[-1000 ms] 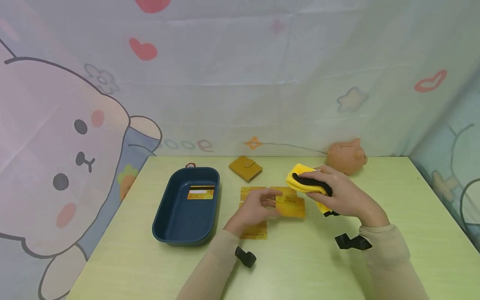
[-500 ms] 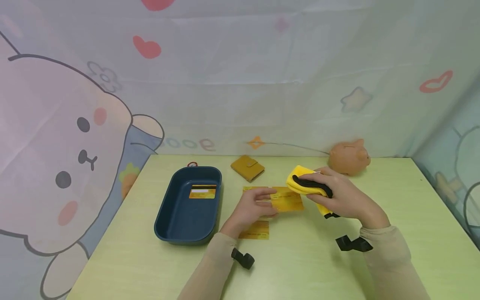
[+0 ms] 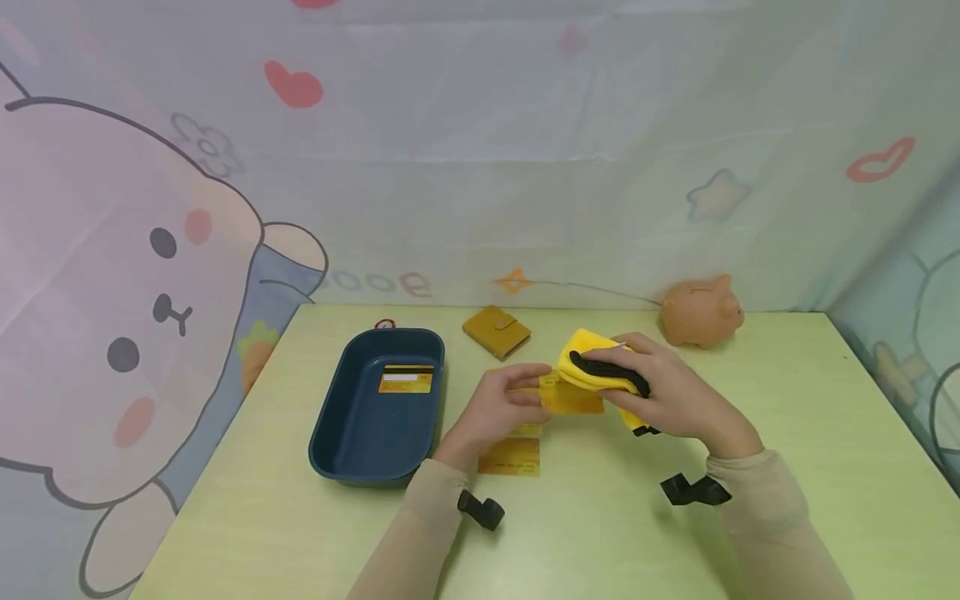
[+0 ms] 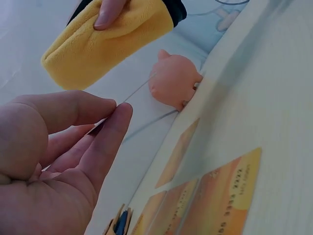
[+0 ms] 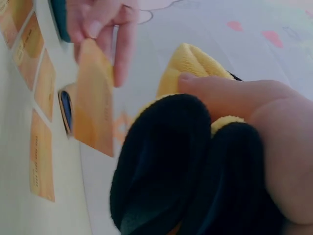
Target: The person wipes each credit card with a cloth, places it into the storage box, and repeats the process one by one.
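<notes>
In the head view my left hand [image 3: 491,412] pinches a yellow-orange bank card [image 3: 573,400] by its left edge. The right wrist view shows this card [image 5: 93,105] tilted and raised off the table. My right hand [image 3: 671,392] grips a folded yellow cloth [image 3: 587,340] with black edging, its thumb pressed into the fold. Cloth and card overlap in the head view, but a gap parts them in the left wrist view. Below my left hand, several similar cards [image 4: 225,200] lie flat in rows on the table, partly hidden by that hand in the head view.
A dark blue tray [image 3: 318,458] stands on the left, holding one card [image 3: 406,379] with its black stripe up. A mustard wallet [image 3: 497,332] lies at the back. At the back right sits an orange piggy bank [image 3: 699,313]. Behind the tray peeks a small red-and-white item [image 3: 385,323].
My left hand has drawn the pinched card slightly up and left. Lately the right hand has brought the cloth left, nearer the card. The tray, wallet and piggy bank keep their places.
</notes>
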Demonstrator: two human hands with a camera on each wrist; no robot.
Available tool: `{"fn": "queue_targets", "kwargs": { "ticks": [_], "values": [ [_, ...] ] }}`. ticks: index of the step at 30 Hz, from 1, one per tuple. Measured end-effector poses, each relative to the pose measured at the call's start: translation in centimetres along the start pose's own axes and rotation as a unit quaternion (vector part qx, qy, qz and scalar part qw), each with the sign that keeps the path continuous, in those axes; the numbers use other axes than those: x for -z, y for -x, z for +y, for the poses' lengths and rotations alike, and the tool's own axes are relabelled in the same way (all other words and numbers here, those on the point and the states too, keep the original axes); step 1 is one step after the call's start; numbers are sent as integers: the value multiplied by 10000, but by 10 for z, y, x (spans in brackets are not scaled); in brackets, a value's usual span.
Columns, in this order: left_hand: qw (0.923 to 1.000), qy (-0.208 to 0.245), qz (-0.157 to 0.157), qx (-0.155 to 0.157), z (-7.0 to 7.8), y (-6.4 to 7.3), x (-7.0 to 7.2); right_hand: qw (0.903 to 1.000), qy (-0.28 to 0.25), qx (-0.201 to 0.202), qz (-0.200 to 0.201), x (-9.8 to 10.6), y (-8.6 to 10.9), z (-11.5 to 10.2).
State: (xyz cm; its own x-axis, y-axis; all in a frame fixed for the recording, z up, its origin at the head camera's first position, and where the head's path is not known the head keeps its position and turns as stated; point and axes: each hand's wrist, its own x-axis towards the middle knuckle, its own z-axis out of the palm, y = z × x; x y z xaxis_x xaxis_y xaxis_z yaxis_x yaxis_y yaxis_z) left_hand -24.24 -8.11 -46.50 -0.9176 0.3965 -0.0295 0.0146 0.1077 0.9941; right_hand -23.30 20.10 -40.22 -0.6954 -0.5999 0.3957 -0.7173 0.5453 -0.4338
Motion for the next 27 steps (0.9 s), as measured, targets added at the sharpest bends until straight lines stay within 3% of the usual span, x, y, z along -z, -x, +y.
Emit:
{"fn": "queue_targets", "kwargs": {
  "ticks": [9,15,21,27],
  "values": [
    [9991,262,-212,-254,10,0,1,9987,336,146,363,-15,-8,-6],
    [9978,435,-338,-358,17,2,1,9981,513,140,307,-23,-11,-9],
    [9930,939,-537,-481,16,2,2,9982,567,53,206,-30,-12,-12],
    [9898,1203,-475,-593,15,1,2,9984,562,-44,99,-36,-14,-14]
  ]
}}
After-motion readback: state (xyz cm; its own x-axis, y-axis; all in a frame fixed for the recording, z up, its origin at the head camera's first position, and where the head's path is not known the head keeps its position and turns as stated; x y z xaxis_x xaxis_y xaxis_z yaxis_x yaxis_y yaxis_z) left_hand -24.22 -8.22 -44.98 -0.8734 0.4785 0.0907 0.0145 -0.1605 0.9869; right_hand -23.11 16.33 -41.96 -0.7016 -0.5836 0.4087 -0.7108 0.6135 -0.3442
